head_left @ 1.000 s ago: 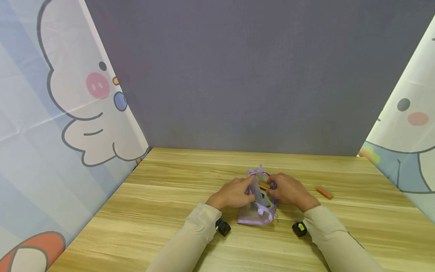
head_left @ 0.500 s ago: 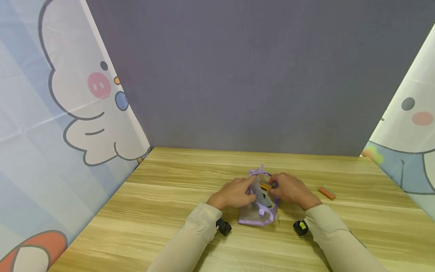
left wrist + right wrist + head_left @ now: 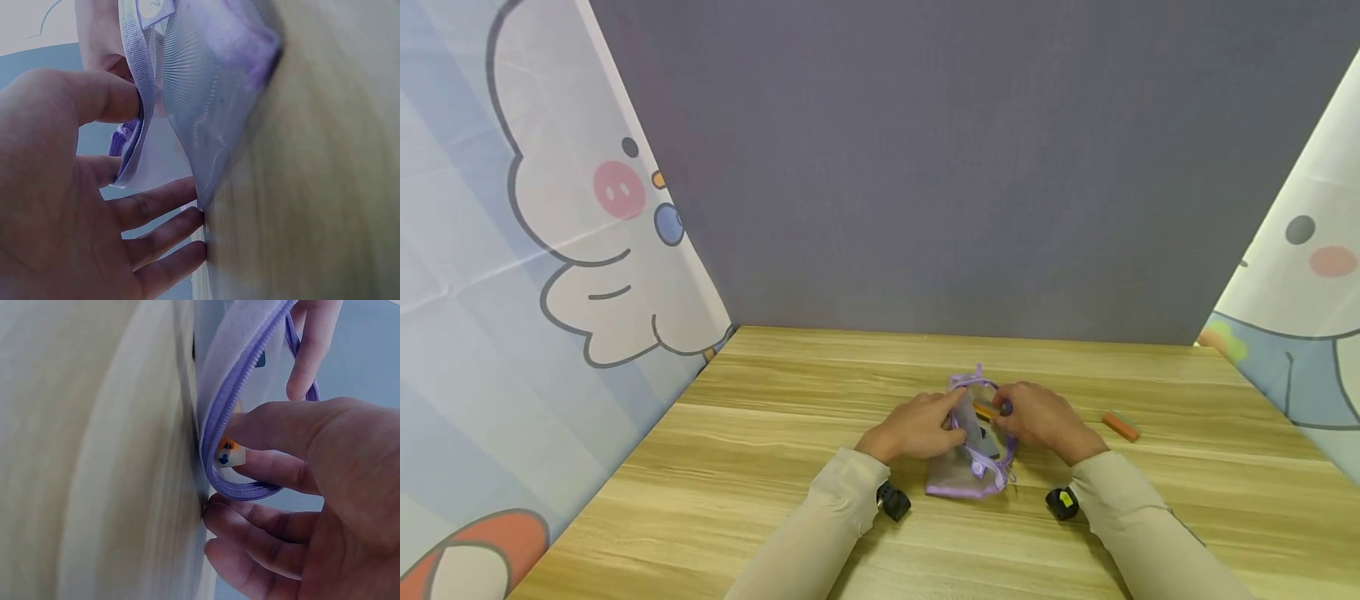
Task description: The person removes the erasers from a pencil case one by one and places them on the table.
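Observation:
A see-through mesh zip pouch [image 3: 951, 475] with purple edging lies on the table, its mouth spread wide. My left hand [image 3: 917, 427] pinches the left side of the zip rim [image 3: 142, 81] between thumb and index finger, while the other fingers reach along the pouch and table. My right hand [image 3: 1042, 419] has its thumb and index finger inside the mouth, pinching a small orange-and-white block [image 3: 228, 453] with a blue mark. Its other fingers curl outside, beneath the rim. A dark flat piece [image 3: 987, 443] lies within the pouch.
To the right of my right hand, an orange bar with a greenish edge [image 3: 1122, 426] lies on the wooden table [image 3: 760, 433]. A grey panel [image 3: 925, 167] stands behind the table, with cartoon-printed cloths [image 3: 467, 250] at both sides.
The view has shifted very slightly. Both hands and the pouch stay almost exactly where they were, with the same grips.

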